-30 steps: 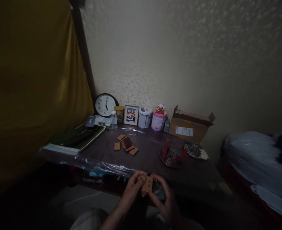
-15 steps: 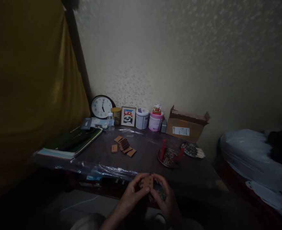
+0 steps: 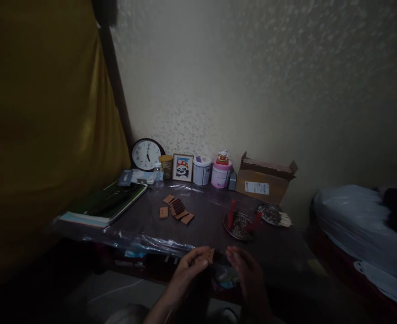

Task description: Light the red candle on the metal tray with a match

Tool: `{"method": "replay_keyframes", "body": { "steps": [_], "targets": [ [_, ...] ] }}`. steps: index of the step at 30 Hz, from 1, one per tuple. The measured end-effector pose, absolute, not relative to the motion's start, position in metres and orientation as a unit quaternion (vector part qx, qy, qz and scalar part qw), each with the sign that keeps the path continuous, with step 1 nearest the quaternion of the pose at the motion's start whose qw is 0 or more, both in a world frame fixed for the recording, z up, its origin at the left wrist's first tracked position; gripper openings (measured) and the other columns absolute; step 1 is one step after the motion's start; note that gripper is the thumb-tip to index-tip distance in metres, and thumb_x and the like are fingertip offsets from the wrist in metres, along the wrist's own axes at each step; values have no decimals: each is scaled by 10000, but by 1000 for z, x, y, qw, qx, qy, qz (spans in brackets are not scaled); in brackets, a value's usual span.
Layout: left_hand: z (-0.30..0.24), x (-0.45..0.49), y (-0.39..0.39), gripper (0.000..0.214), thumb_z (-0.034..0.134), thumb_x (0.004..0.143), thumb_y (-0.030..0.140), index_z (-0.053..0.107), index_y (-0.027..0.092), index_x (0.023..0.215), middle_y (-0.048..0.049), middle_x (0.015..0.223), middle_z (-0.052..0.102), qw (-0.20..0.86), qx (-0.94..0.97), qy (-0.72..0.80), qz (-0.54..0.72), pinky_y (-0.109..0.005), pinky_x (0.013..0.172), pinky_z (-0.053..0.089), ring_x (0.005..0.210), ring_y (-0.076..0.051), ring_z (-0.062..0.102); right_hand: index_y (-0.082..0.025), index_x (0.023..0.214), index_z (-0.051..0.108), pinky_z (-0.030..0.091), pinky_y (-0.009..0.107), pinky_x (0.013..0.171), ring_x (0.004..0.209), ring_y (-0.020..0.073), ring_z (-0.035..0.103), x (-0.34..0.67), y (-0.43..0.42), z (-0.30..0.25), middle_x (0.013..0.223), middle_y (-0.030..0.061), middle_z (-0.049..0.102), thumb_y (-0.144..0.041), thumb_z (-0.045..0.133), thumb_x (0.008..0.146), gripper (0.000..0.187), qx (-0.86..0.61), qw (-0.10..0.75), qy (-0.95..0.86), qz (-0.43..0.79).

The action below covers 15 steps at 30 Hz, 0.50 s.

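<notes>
My left hand (image 3: 189, 270) pinches a small reddish-brown rectangular tile (image 3: 211, 256) with dark dots or holes, held tilted at the table's near edge. To its right, my right hand (image 3: 247, 270) is apart from the tile, its fingers loosely bent and nothing visible in them. Beyond my hands, a row of similar tiles (image 3: 177, 207) leans overlapped on the dark table, with one dotted tile (image 3: 164, 212) lying separately on the left. Ahead of my right hand, a round metal plate (image 3: 226, 228) holds small dark pieces and red upright sticks (image 3: 231, 214).
A second plate (image 3: 268, 213) bears dark bits and pale sticks. Along the wall stand a clock (image 3: 147, 154), a framed panda picture (image 3: 182, 168), two tubs (image 3: 201, 171) and an open cardboard box (image 3: 264, 180). Large green books (image 3: 110, 202) lie left. Plastic film covers the table edge.
My right hand has let go of the tile and moved right, away from my left hand. The tile stays in my left hand, now more tilted. The view has shifted slightly.
</notes>
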<state>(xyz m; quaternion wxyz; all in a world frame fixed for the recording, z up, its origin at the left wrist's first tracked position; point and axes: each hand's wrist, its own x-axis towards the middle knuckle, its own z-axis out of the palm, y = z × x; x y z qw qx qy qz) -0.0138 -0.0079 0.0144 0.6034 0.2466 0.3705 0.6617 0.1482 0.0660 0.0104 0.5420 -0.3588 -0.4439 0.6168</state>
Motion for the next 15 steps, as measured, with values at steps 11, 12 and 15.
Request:
{"method": "replay_keyframes", "body": {
  "steps": [11, 12, 15],
  "targets": [
    [27, -6, -15, 397, 794, 588, 236, 677, 134, 953, -131, 976, 715, 631, 213, 303, 681, -298, 819, 443, 875, -215, 655, -174, 879, 703, 545, 360, 797, 831, 222, 680, 152, 69, 6, 864, 60, 719, -378, 782, 609, 348, -343, 550, -423, 633],
    [29, -5, -18, 401, 798, 581, 232, 675, 135, 950, -125, 963, 718, 627, 208, 305, 686, -292, 810, 444, 863, -209, 657, -176, 886, 701, 541, 361, 801, 838, 222, 679, 153, 67, 7, 867, 58, 719, -369, 786, 602, 354, -337, 555, -414, 638],
    [33, -3, -27, 386, 798, 581, 217, 669, 142, 937, -99, 936, 723, 616, 195, 305, 700, -277, 824, 438, 860, -188, 656, -175, 871, 697, 528, 385, 822, 818, 218, 682, 152, 60, 17, 838, 52, 722, -362, 780, 600, 340, -322, 572, -402, 639]
  ]
}}
